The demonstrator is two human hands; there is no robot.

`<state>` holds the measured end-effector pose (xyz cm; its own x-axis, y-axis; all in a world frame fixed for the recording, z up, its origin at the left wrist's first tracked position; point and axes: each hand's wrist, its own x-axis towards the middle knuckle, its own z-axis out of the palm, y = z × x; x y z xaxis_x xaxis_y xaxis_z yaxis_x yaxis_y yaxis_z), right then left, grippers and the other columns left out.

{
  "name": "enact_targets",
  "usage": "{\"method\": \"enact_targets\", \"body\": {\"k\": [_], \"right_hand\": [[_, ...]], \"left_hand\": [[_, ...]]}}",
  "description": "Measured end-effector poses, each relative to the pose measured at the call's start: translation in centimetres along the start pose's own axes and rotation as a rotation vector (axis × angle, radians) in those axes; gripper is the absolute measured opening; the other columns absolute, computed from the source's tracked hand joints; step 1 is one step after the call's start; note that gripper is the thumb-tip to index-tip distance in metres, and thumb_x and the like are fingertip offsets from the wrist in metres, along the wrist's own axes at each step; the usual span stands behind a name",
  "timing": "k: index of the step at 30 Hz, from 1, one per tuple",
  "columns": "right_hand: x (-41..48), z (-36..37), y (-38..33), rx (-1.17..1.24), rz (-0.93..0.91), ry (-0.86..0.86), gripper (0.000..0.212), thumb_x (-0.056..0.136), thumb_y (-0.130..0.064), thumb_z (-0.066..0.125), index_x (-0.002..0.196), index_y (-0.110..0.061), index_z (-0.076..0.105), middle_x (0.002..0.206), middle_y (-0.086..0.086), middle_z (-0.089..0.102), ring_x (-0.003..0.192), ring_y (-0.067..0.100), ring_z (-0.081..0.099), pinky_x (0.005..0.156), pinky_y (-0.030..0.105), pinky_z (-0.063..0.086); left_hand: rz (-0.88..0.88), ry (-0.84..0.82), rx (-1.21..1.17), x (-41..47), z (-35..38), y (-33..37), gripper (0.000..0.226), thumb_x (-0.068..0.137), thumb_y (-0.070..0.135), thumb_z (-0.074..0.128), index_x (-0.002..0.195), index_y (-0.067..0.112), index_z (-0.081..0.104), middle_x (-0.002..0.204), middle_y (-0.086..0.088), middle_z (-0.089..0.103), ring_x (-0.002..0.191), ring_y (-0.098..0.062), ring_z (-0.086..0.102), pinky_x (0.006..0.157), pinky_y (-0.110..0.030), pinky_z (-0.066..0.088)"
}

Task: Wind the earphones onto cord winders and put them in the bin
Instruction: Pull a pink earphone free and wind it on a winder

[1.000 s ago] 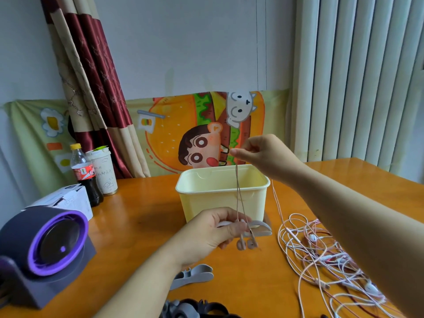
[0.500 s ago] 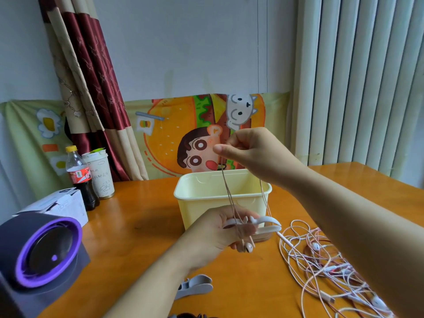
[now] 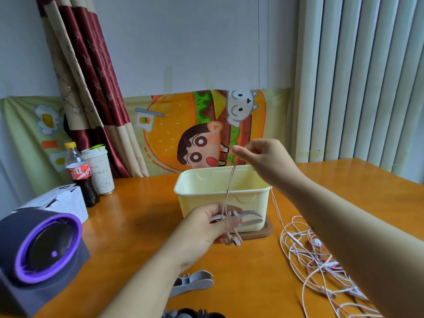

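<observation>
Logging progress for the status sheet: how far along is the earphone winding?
Done: no wound set shows in the bin. In hand: left hand grips a cord winder, right hand pinches its cord up taut. Left: the earphone tangle, with a spare winder waiting.

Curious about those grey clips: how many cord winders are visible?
2 clear: a winder in the left hand, a second winder on the table. More may lie cut off at the bottom edge.

A home room: wooden table (image 3: 128, 216), patterned curtain (image 3: 91, 72), cartoon cloth (image 3: 174, 134), cola bottle (image 3: 79, 175)
</observation>
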<state>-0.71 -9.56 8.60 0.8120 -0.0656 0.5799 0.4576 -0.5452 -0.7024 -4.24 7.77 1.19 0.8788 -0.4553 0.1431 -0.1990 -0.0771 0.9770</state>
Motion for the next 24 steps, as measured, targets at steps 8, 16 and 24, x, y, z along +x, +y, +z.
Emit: {"method": "enact_targets", "body": {"k": [8,16,24], "right_hand": [[-4.7,1.9,2.9,0.008,-0.006,0.150,0.011,0.086,-0.032,0.066,0.083,-0.021,0.064,0.085,-0.010,0.065,0.079,0.003,0.059,0.067,0.019,0.046],[-8.5,6.7,3.9,0.308,0.019,-0.240,0.024,0.081,-0.016,0.074,0.096,-0.028,0.059,0.097,-0.005,0.064,0.082,0.011,0.065,0.071,0.031,0.056],[-7.0,7.3,4.1,0.580,0.240,-0.168,0.008,0.085,-0.007,0.068,0.085,-0.015,0.068,0.074,-0.004,0.072,0.071,0.009,0.066,0.074,0.026,0.056]], "left_hand": [[-0.155,0.254,-0.595,0.8,-0.2,-1.6,0.012,0.085,0.014,0.061,0.094,0.007,0.065,0.065,0.000,0.065,0.056,-0.009,0.050,0.045,-0.013,0.044],[-0.110,0.427,-0.765,2.3,-0.3,-2.8,0.028,0.096,0.019,0.055,0.116,0.001,0.064,0.071,-0.002,0.056,0.054,-0.006,0.045,0.046,-0.013,0.043],[-0.114,0.516,-0.704,3.9,0.1,-2.3,0.014,0.095,0.020,0.058,0.101,0.011,0.068,0.078,-0.001,0.063,0.055,-0.003,0.045,0.043,-0.012,0.038]]}}
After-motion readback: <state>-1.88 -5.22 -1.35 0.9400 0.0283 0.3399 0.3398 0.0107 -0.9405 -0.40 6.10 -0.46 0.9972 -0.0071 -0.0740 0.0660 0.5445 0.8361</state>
